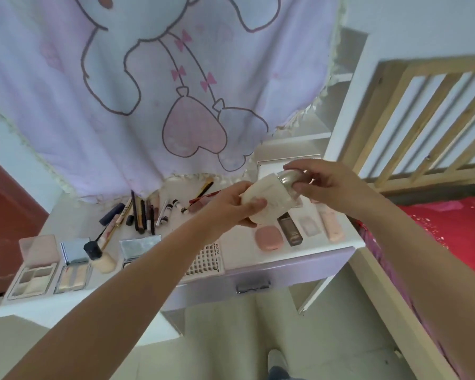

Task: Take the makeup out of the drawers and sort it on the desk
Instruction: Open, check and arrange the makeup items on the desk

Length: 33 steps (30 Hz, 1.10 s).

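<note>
Above the desk [66, 311] near its right edge, your left hand [231, 207] grips the white jar [266, 198]; your right hand [321, 185] clamps its silver cap [287, 178].

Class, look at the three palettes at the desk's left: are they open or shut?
Open: each palettes lid stands raised, and the powder pans below are showing.

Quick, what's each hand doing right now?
Left hand: grips the white bottle by its body.
Right hand: pinches the bottle's silver cap.
</note>
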Tool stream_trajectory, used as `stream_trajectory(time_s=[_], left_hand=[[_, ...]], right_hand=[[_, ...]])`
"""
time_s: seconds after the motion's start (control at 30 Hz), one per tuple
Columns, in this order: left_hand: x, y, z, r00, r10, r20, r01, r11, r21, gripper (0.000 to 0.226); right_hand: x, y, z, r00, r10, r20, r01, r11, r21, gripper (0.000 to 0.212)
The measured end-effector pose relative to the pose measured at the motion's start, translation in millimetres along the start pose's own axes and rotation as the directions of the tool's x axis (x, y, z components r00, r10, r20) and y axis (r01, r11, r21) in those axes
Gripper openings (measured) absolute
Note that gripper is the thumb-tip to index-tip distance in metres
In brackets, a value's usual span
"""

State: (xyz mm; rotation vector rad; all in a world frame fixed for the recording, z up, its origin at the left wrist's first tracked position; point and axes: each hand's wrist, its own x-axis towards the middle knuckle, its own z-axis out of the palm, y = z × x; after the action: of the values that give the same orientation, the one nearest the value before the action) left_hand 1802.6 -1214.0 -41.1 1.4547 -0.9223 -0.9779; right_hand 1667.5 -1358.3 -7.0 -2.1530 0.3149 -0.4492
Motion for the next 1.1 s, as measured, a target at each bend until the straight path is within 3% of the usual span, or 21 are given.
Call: stream_trajectory(time_s=[0.13, 0.23, 0.3, 0.43, 0.5, 0.6, 0.77, 0.87, 0.97, 1.1], left_hand=[[21.4, 3.9, -5.1, 0.994, 0.043, -0.105, -0.045, 0.999, -0.016, 0.018], [32.2, 7.0, -7.1, 0.987, 0.050, -0.154, -0.058, 0.997, -0.048, 0.017], [38.2, 11.6, -7.4, 0.983, 0.040, -0.178, -0.051, 0.997, -0.060, 0.015], [49.1, 21.7, -8.7, 0.978, 0.032, -0.208, -0.044, 0.998, -0.053, 0.011], [51.0, 25.3, -6.7, 0.978, 0.030, -0.207, -0.047, 0.996, -0.082, 0.009], [51.1, 29.0, -4.0, 0.967, 0.024, -0.255, -0.070, 0.983, -0.172, 0.014], [45.9, 31.4, -12.2, 0.886, 0.012, -0.463, -0.101, 0.981, -0.167, 0.011], [38.9, 28.3, -21.4, 0.844, -0.001, -0.536, -0.102, 0.981, -0.163, 0.010], [31.5, 22.6, -25.0, 0.818, -0.038, -0.573, -0.073, 0.983, -0.169, 0.009], [27.1, 12.7, -24.4, 0.788, -0.069, -0.612, -0.056, 0.982, -0.183, 0.008]], right_hand=[[23.4, 9.7, -16.2, 0.996, -0.053, 0.078, 0.034, 0.973, 0.227, 0.040], [44.1, 22.3, -20.6, 0.999, -0.052, 0.011, 0.045, 0.940, 0.337, 0.034], [59.9, 30.1, -26.7, 0.998, -0.055, 0.014, 0.046, 0.919, 0.391, 0.043], [87.7, 39.0, -46.2, 0.975, -0.088, 0.204, 0.026, 0.957, 0.289, 0.044], [98.6, 38.4, -51.8, 0.966, -0.180, 0.186, 0.129, 0.957, 0.258, 0.053], [115.5, 36.5, -50.3, 0.952, -0.260, 0.160, 0.189, 0.913, 0.362, 0.073], [142.1, 33.3, -35.6, 0.918, -0.318, 0.235, 0.156, 0.837, 0.524, 0.044], [154.7, 37.3, -24.4, 0.896, -0.336, 0.292, 0.203, 0.892, 0.405, 0.044], [160.7, 37.8, -13.1, 0.845, -0.335, 0.417, 0.136, 0.888, 0.439, 0.044], [161.7, 35.7, 0.5, 0.839, -0.370, 0.398, 0.180, 0.880, 0.439, 0.059]])
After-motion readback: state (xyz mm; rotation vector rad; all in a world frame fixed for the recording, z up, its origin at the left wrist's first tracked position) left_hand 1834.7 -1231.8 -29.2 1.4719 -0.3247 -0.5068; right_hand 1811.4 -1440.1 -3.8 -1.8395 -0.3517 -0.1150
